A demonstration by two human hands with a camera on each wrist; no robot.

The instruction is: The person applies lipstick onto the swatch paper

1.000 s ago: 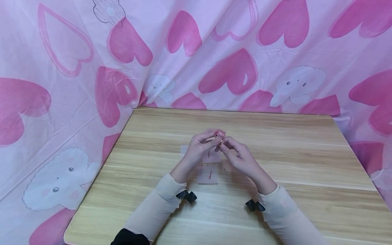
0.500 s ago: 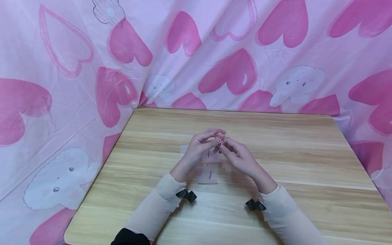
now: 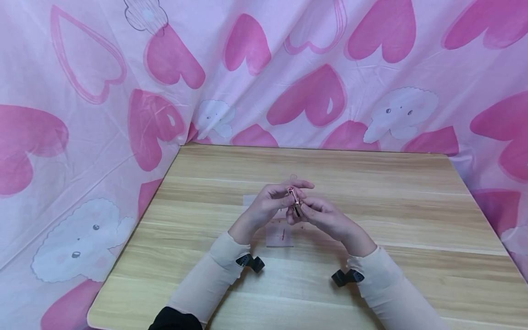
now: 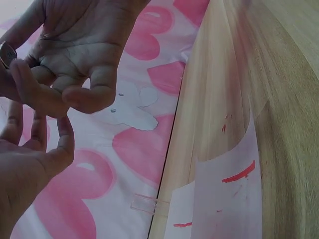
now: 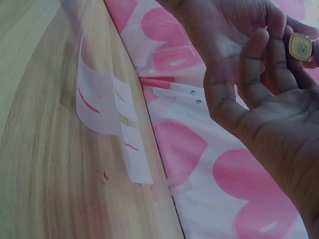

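Both hands meet over the middle of the table, on a lipstick with a shiny gold-toned case. Its reddish top end tilts up and away to the left. My left hand pinches the upper part with the thumb against the fingers, one finger stretched out to the right. Lower down, my right hand grips the base between thumb and fingers. In the left wrist view only the lipstick's base shows, at the left edge. The right wrist view shows the square gold base with a round label. Fingers hide much of the case.
Below the hands, a pale paper slip with a red stroke lies on the wooden table. More slips show in the right wrist view. Behind the hands is a clear plastic piece. A pink heart-patterned curtain borders the table.
Both hands have come slightly down, toward the person, with the lipstick. More of its case now shows between the fingers. The clear piece behind them has come into sight.
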